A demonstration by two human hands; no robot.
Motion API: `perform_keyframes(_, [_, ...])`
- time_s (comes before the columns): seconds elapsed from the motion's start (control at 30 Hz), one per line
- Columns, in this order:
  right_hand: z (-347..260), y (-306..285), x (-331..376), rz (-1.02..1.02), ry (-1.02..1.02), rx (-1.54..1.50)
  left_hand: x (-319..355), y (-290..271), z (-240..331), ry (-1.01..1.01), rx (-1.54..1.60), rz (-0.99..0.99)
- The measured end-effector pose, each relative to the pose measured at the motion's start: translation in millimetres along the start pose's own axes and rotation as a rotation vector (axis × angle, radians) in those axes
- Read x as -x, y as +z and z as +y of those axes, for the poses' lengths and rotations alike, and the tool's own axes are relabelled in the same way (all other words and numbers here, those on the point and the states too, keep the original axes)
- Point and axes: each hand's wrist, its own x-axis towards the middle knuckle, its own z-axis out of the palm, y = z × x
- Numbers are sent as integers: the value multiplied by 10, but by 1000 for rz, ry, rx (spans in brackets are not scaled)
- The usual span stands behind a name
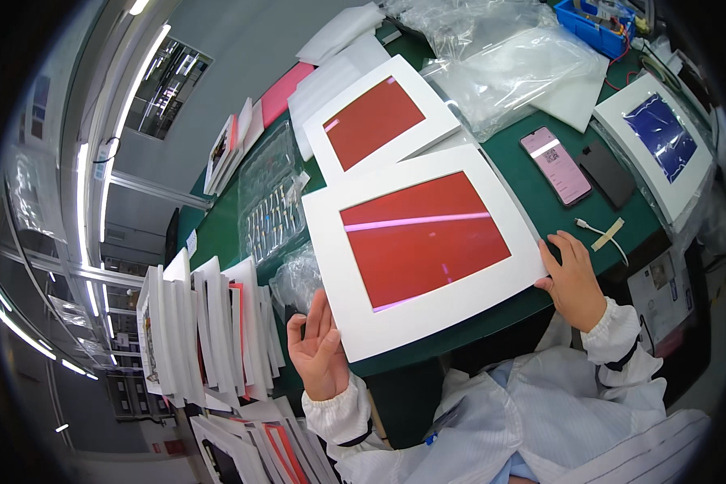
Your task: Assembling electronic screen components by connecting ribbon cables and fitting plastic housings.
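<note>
Near corner of white-framed red panel (423, 242) overhanging green table (532, 173), its underside unseen. Left hand (319, 351) fingertips hidden behind panel edge. Blue bin (597, 22) cut by top edge. Phone (555, 164) screen too small to read.

Factory assy bench: green mat (532, 173), stacked white-framed panels (210, 331), parts bin (593, 24).

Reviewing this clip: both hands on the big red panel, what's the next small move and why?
Probably slide the white-framed red panel further onto the green table: its near corner overhangs the edge, and the left hand and right hand only steady its sides with open fingers.
</note>
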Motion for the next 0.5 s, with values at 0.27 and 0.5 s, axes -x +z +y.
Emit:
perform_keyframes(0.27, [-222,-46,-118,-61,-99,-312,-139,396,227,217,91,-268])
perform_keyframes(0.5, [-627,-27,-270,223,-155,-421,-244,794,236,356,164,-497])
